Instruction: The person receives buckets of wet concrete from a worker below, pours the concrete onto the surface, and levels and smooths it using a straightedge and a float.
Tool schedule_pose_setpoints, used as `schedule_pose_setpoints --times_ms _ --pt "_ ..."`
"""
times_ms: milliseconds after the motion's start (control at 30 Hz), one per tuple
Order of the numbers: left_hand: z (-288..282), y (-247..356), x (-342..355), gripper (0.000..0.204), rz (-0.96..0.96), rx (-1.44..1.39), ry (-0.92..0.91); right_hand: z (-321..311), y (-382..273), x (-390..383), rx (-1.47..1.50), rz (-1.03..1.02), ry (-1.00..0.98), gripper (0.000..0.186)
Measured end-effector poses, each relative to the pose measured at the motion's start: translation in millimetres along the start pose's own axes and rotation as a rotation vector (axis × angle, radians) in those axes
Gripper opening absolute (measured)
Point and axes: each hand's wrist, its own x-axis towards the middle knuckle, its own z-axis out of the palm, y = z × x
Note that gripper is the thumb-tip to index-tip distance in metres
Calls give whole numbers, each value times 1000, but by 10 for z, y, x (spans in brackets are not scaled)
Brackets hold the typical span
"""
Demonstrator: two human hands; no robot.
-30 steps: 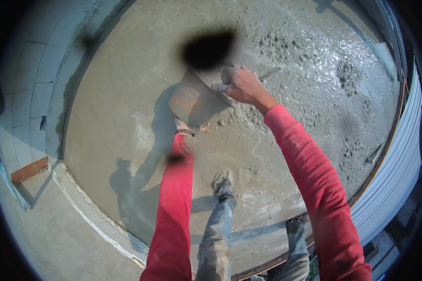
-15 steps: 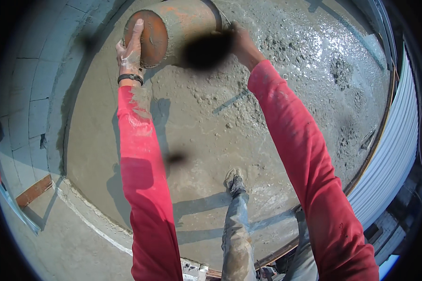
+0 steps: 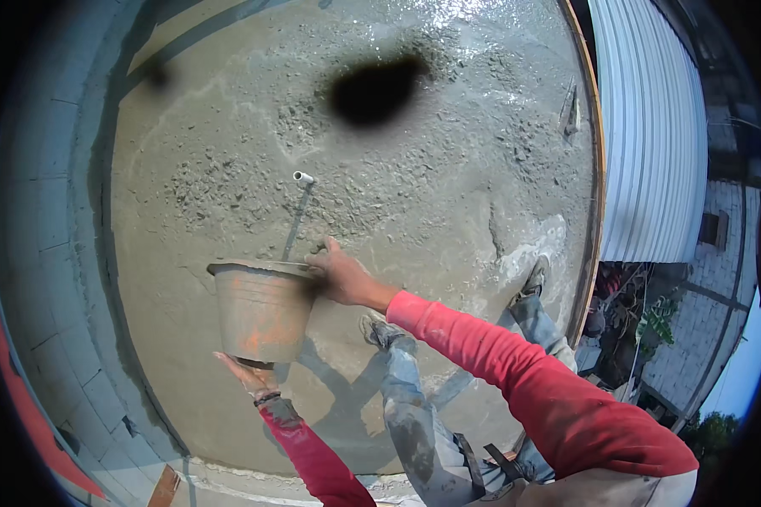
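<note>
An orange bucket, coated in grey cement, is held roughly upright left of my legs, its rim toward the far side. My right hand grips the rim at its right side, with part of the fingers behind a dark smudge. Against the bottom of the bucket lies my left hand, its fingers partly hidden under the base. The inside of the bucket is out of sight. Beyond it spreads wet, lumpy concrete.
A white pipe end sticks up from the concrete. A block wall runs along the left. On the right, a wooden form board borders the slab, with corrugated metal sheeting beyond. My shoes stand in the wet surface.
The bucket has come from the far side toward me and swung from lying sideways to upright. Both hands moved with it, and the view has turned and shifted.
</note>
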Motion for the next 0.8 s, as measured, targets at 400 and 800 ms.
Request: schedule_pose_setpoints --times_ms 400,800 --pt "1503 -2353 -1419 87 -443 345 -205 -2853 380 -3284 -51 359 241 49" --pt "4987 -4295 -3404 108 -695 1119 -715 -4273 1285 -5447 -201 636 891 32"
